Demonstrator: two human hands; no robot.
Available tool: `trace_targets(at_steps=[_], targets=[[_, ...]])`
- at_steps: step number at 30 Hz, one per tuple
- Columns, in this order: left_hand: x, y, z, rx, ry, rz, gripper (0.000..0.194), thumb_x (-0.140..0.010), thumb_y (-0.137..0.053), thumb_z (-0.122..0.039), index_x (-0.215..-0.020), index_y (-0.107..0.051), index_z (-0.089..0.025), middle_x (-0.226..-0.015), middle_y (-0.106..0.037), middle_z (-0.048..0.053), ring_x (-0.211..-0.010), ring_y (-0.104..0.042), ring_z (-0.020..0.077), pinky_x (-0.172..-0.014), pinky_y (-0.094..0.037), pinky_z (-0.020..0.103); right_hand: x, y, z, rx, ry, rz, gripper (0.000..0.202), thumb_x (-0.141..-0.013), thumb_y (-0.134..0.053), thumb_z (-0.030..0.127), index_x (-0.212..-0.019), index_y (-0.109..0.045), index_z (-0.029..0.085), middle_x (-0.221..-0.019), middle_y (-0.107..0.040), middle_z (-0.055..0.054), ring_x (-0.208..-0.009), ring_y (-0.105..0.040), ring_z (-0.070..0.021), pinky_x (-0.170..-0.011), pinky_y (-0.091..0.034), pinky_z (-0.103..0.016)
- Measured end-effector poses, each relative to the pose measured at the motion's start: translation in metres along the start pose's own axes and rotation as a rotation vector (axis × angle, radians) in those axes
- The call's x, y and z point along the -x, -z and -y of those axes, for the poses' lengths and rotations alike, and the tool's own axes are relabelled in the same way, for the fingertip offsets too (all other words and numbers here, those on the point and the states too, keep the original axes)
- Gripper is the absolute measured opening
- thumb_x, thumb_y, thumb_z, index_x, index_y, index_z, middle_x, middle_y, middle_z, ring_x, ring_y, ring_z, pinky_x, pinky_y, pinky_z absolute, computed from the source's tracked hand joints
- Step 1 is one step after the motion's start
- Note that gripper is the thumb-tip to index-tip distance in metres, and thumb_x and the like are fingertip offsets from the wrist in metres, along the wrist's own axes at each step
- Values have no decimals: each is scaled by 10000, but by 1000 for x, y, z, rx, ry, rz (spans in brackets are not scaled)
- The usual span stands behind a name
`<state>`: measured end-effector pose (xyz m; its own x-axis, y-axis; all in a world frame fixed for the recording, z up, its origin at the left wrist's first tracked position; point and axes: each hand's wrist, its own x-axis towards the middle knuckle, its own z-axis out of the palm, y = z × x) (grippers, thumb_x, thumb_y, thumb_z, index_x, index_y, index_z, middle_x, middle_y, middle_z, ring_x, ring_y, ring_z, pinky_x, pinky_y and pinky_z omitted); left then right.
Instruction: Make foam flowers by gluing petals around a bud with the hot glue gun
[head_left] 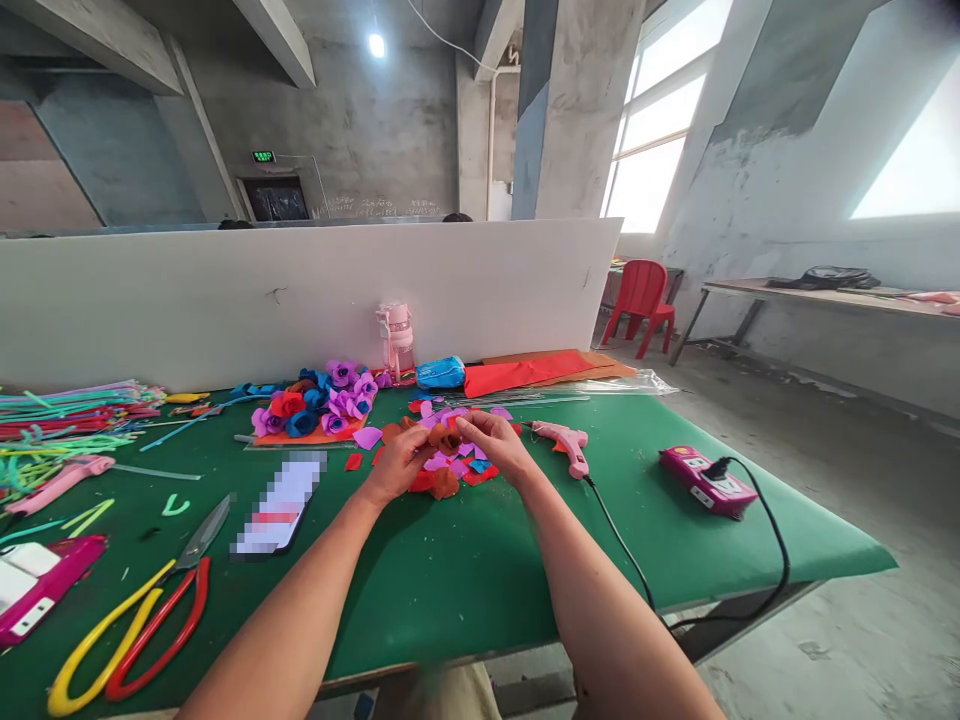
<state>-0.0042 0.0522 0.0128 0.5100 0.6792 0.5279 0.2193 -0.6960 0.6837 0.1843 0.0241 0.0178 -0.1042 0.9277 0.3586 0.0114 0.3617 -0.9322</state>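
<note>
Between my two hands, above the middle of the green table, is a small brown paper flower (445, 441) with curled petals. My left hand (397, 466) pinches its left side. Closed on its right side are the fingertips of my right hand (495, 446). Below and around the flower lie loose paper petals (367, 438) in purple, red, blue and brown, partly hidden by my hands. A pink hot glue gun (562, 443) rests just right of my right hand. Behind my left hand is a heap of formed paper flowers (322, 402), purple, blue and red.
Scissors (196, 540), a phone (277, 508), another pink glue gun (67, 483) and coloured stems (82, 410) lie to the left. A magenta power strip (705, 482) with a black cable sits right. A pink bottle (396, 338) and red sheets (525, 374) stand near the white partition (300, 290).
</note>
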Motion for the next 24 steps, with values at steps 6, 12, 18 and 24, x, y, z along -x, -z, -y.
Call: trace_targets(at_steps=[6,12,18,24], targets=[[0,-2,-3,3,-50,46,226,-871,-524,-348,-883,-709,-219,-834,-687,70,-770,-604,207,-724,-460,293,0,-4,1,23,59,14,435,-786,-560,589,-676,-640,176,-679,-583,-18,-665,-516,-147,-647,-412,-272],[0,-4,1,5,-22,45,205,-844,-565,-366,-802,-701,-218,-775,-670,63,-719,-593,199,-671,-457,282,2,-5,5,33,155,60,456,-850,-495,563,-667,-694,195,-749,-606,-50,-758,-550,-182,-714,-440,-306],[2,-4,5,2,40,24,271,-841,-567,-412,-866,-687,-171,-807,-679,72,-705,-600,184,-667,-485,285,0,-1,0,-98,66,-60,463,-851,-476,591,-806,-719,200,-815,-647,-48,-792,-567,-179,-773,-450,-307],[3,-4,8,98,128,17,356,-852,-541,-443,-994,-668,-143,-894,-690,78,-687,-620,158,-667,-514,278,-3,1,-6,-167,15,2,326,-825,-553,477,-912,-717,209,-930,-679,-41,-845,-584,-174,-828,-437,-314]])
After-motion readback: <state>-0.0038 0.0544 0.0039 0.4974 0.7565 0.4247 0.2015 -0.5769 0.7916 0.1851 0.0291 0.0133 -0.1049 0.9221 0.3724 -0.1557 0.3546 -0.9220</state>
